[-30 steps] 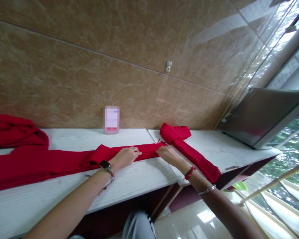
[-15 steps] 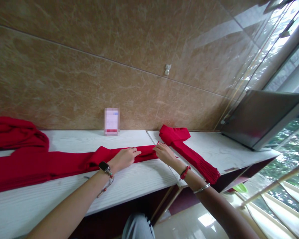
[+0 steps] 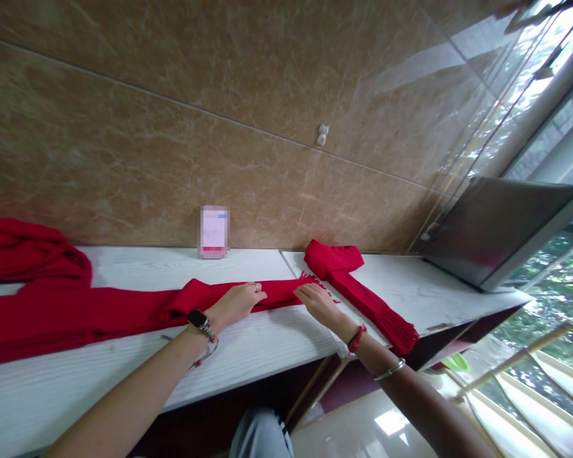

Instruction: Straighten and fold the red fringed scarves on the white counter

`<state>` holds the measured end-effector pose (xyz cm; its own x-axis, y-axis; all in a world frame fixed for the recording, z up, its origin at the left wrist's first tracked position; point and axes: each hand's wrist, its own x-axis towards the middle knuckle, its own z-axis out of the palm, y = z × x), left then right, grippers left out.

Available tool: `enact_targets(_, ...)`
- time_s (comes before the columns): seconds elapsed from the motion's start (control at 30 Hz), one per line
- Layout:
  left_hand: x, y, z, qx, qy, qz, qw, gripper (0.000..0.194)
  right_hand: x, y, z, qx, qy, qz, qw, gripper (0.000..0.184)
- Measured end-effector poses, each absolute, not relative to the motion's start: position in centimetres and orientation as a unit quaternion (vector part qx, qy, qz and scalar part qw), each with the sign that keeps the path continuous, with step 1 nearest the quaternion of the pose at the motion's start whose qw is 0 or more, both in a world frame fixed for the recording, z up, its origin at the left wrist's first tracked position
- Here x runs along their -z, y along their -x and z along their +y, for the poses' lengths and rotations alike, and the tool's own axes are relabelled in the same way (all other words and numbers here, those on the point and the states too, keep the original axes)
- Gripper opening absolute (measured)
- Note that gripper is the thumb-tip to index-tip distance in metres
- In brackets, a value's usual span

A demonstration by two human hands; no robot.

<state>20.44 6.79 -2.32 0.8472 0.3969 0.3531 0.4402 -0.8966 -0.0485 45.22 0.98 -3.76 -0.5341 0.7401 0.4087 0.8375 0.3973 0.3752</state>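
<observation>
Red scarf: stretched flat along white table, below card. Left hand: flat, fingers together, pressing scarf. Right hand: fingers on fringed end; pinch cannot be told. Second scarf: right of card.

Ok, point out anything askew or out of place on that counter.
The second red scarf lies slantwise, its fringed end hanging over the counter edge. Another red heap sits bunched at far left. The long scarf under both hands lies fairly straight.
</observation>
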Motion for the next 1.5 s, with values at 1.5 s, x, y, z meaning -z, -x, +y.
enact_targets(1.5, 4.1, -20.5, 6.6, 0.077, 0.964, -0.255, -0.019, 0.046, 2.2, -46.0, 2.6, 0.278, 0.430, -0.856, 0.077, 0.028)
